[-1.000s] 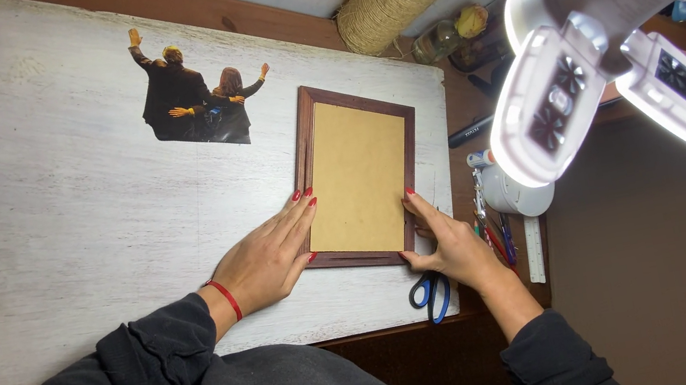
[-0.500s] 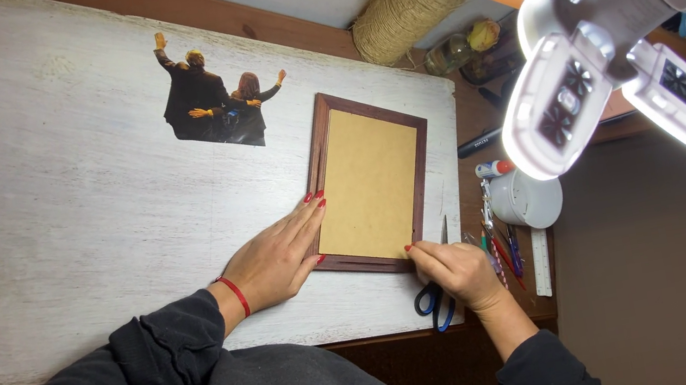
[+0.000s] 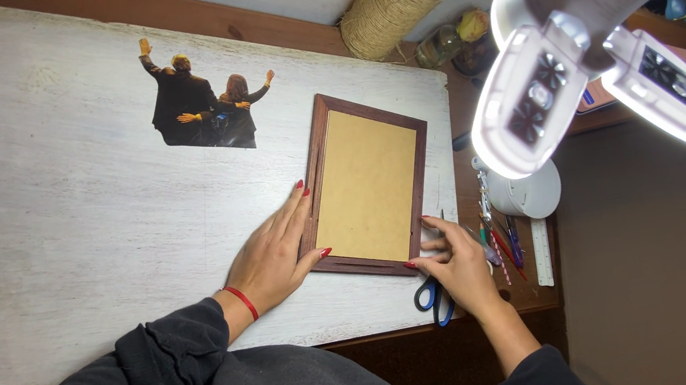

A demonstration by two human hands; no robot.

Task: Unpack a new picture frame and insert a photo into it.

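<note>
Head view: left hand lies flat, spread, steadying the picture frame on the bench; right hand pinches its near-right corner, squaring it

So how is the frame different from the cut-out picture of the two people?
The frame is a brown rectangle with a plain tan middle; the cut-out is dark and trimmed around two waving figures. The frame is bigger than the cut-out. The left hand and right hand touch the frame; the cut-out lies untouched. Both lie flat on the white table.
</note>
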